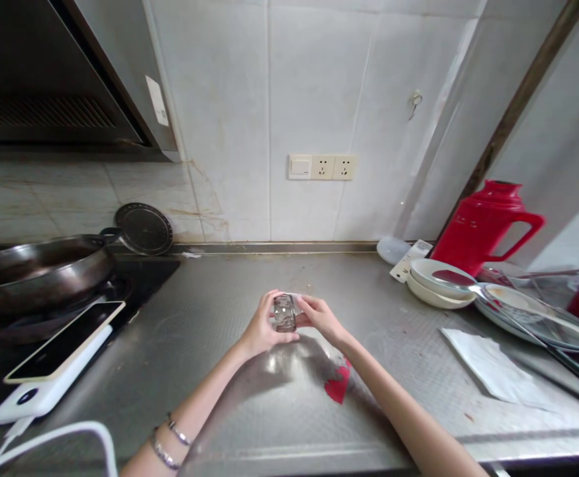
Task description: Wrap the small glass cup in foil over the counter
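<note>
Above the middle of the steel counter I hold a small, clear glass jar (284,314) with a patterned or faceted side. My left hand (263,326) wraps round its left side, the thumb stretched along below it. From the right, my right hand (323,320) grips it by the upper edge, with the thumb near the rim and the other fingers partly hidden behind. What is inside the glass, if anything, cannot be made out. Below my right wrist, a torn red scrap (338,384) lies on the counter, partly covered by my forearm.
On the left, a pan (46,271) sits on the black cooktop, near a phone (65,341) on a white power bank (53,377). To the right stand a red thermos flask (483,222), stacked bowls (441,295), plates with utensils and a white paper napkin (491,364).
</note>
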Demonstrator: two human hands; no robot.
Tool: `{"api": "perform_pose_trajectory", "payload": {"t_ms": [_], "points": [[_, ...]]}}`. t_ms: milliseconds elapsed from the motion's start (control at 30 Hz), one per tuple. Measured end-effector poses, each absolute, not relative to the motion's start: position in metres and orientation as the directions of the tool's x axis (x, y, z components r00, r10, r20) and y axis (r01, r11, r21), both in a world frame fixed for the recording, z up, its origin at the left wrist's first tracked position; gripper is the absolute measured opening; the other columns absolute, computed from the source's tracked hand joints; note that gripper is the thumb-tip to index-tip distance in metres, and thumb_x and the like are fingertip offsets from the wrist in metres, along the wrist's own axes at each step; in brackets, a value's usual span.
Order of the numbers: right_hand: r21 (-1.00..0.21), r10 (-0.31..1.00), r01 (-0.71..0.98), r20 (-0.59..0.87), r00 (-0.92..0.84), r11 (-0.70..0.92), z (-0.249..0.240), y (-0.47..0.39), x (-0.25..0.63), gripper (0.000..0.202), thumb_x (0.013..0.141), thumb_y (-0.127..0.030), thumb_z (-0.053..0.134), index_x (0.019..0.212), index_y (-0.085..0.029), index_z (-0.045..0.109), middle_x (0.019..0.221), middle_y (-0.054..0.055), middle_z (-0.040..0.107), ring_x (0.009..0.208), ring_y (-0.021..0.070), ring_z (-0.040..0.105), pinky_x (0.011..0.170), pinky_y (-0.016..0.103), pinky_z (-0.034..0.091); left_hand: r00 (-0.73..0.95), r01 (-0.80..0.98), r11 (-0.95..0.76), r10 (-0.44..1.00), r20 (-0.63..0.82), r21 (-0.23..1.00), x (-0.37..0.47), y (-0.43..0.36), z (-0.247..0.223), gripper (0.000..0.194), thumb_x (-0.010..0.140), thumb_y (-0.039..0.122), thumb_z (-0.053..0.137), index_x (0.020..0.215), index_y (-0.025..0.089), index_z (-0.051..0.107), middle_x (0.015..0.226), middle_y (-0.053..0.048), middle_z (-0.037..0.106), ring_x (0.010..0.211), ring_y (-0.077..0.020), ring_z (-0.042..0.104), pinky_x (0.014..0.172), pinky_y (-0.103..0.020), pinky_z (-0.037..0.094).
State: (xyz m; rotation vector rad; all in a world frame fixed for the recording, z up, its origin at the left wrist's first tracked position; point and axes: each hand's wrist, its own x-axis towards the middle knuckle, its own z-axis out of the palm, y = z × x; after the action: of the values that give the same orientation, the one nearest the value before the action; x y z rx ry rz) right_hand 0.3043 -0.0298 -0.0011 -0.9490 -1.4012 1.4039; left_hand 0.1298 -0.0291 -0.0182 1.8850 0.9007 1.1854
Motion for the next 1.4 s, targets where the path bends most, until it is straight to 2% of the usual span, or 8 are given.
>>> {"api": "perform_pose_trajectory", "payload": {"t_ms": [100,267,367,500,633,900,1100,1400], "points": [[-0.988,0.971,0.046,0.133,-0.199,0.145,-0.008,-0.020,0.310,0.051,0.073,-0.065,0.055,0.082,-0.015,0.064,0.070,0.001,0.062,0.059,0.0150,0.061,0.056,0.029,0.052,0.370,0.165,-0.468,0.845,0.386,0.868,0.133,-0.034,-0.017,0.087,0.050,0.029,0.085,0.125,0.023,0.042,0.132,-0.013,0.042,0.122,-0.0298,0.044,0.095,-0.040,0.044],[-0.840,0.897,0.380,0.439,0.057,0.387,0.001,-0.022,0.323,0.049,0.084,-0.057,0.045,0.056,-0.017,0.050,0.052,-0.002,0.045,0.052,0.0111,0.043,0.049,0.022,0.036,0.384,0.181,-0.371,0.879,0.282,0.911,0.138,-0.042,-0.015,0.085,0.052,0.030,0.085,0.125,0.020,0.042,0.126,-0.013,0.051,0.115,-0.0280,0.051,0.090,-0.037,0.047],[-0.727,0.832,0.495,0.555,0.015,0.476,0.008,-0.030,0.323,0.048,0.089,-0.051,0.041,0.054,-0.018,0.047,0.049,-0.003,0.040,0.050,0.0100,0.037,0.049,0.022,0.031,0.379,0.164,-0.349,0.886,0.267,0.923,0.140,-0.042,-0.020,0.087,0.051,0.028,0.085,0.125,0.019,0.041,0.123,-0.013,0.054,0.113,-0.0267,0.053,0.095,-0.038,0.044],[-0.640,0.803,0.511,0.562,-0.197,0.573,0.009,-0.039,0.315,0.044,0.093,-0.042,0.038,0.063,-0.016,0.058,0.054,-0.001,0.053,0.051,0.0106,0.046,0.052,0.021,0.036,0.377,0.145,-0.353,0.883,0.278,0.925,0.143,-0.041,-0.027,0.089,0.052,0.024,0.085,0.127,0.020,0.038,0.123,-0.013,0.054,0.112,-0.0256,0.055,0.097,-0.041,0.043],[-0.617,0.760,0.453,0.583,-0.286,0.644,0.008,-0.044,0.310,0.034,0.094,-0.034,0.038,0.087,-0.018,0.067,0.082,0.005,0.071,0.071,0.0154,0.064,0.066,0.024,0.048,0.392,0.125,-0.373,0.870,0.300,0.919,0.144,-0.041,-0.028,0.086,0.054,0.020,0.083,0.127,0.020,0.037,0.123,-0.012,0.054,0.109,-0.0246,0.056,0.096,-0.041,0.043],[-0.431,0.551,0.361,0.751,-0.364,0.827,0.012,-0.048,0.310,0.028,0.094,-0.020,0.038,0.106,-0.022,0.063,0.103,0.006,0.070,0.096,0.0183,0.067,0.100,0.040,0.045,0.388,0.094,-0.366,0.870,0.305,0.926,0.146,-0.043,-0.025,0.084,0.055,0.017,0.082,0.126,0.019,0.039,0.118,-0.011,0.057,0.108,-0.0256,0.056,0.094,-0.040,0.044],[-0.344,0.455,0.319,0.796,-0.399,0.883,0.018,-0.055,0.309,0.026,0.092,-0.014,0.039,0.098,-0.020,0.063,0.105,0.006,0.070,0.104,0.0188,0.064,0.103,0.043,0.044,0.388,0.069,-0.417,0.848,0.360,0.906,0.146,-0.039,-0.026,0.079,0.057,0.019,0.080,0.124,0.020,0.037,0.123,-0.012,0.054,0.109,-0.0250,0.056,0.090,-0.037,0.045],[-0.474,0.583,0.529,0.811,-0.049,0.704,0.011,-0.043,0.316,0.023,0.094,-0.023,0.041,0.098,-0.021,0.063,0.102,0.008,0.072,0.104,0.0226,0.065,0.086,0.034,0.054,0.365,0.076,-0.313,0.892,0.266,0.947,0.147,-0.041,-0.029,0.085,0.053,0.022,0.084,0.125,0.021,0.039,0.116,-0.011,0.057,0.106,-0.0246,0.057,0.088,-0.038,0.048]]}}
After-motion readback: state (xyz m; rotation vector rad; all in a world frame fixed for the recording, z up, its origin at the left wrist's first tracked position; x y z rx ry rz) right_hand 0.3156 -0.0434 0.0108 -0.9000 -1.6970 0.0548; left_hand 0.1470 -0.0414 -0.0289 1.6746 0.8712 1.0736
